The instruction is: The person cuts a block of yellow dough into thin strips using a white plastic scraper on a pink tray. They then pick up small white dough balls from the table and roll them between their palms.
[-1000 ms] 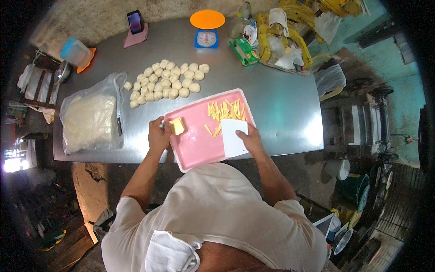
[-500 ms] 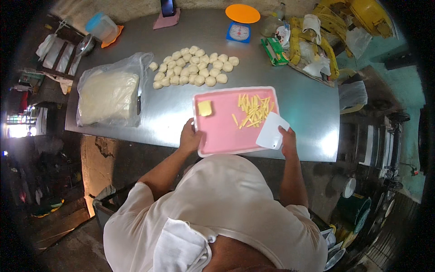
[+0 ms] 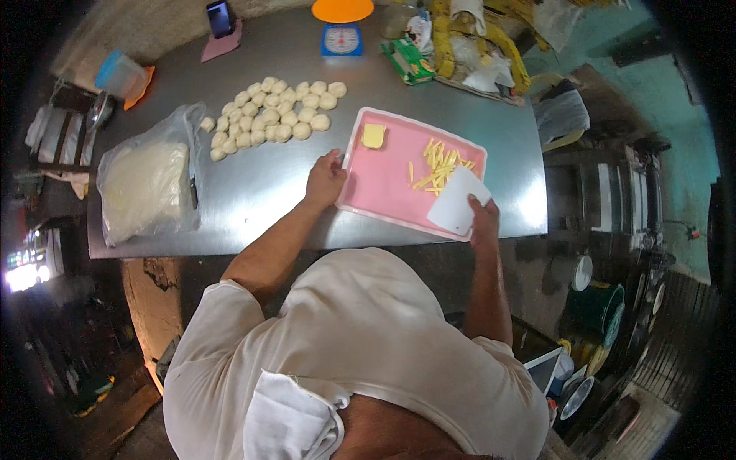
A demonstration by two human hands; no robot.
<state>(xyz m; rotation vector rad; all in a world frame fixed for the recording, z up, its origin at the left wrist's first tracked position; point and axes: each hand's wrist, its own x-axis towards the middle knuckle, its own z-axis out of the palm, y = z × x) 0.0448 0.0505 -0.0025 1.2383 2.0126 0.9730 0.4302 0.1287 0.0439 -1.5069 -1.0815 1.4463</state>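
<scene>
A pink tray [image 3: 391,180] with a pale rim lies at an angle near the table's front edge. My left hand [image 3: 327,181] grips its left edge, the fingers partly hidden. My right hand [image 3: 484,221] is closed on a white dough scraper [image 3: 458,201], held over the tray's right front corner. Yellow sticks, perhaps cheese or butter [image 3: 437,165], lie in a loose heap on the right side of the tray, partly behind the scraper. A yellow block [image 3: 373,136] of similar colour sits in its far left corner.
Several dough balls [image 3: 268,115] stand left of the tray. Farther left lies a plastic-covered pale slab [image 3: 146,184]. At the back are a blue scale [image 3: 342,40] with an orange pan, a phone [image 3: 220,19], a green box [image 3: 409,61] and a yellow crate [image 3: 445,38].
The tray has turned clockwise and shifted away from me, with both hands moving along with it. The whole view has swung to the right. The scraper stays in my right hand.
</scene>
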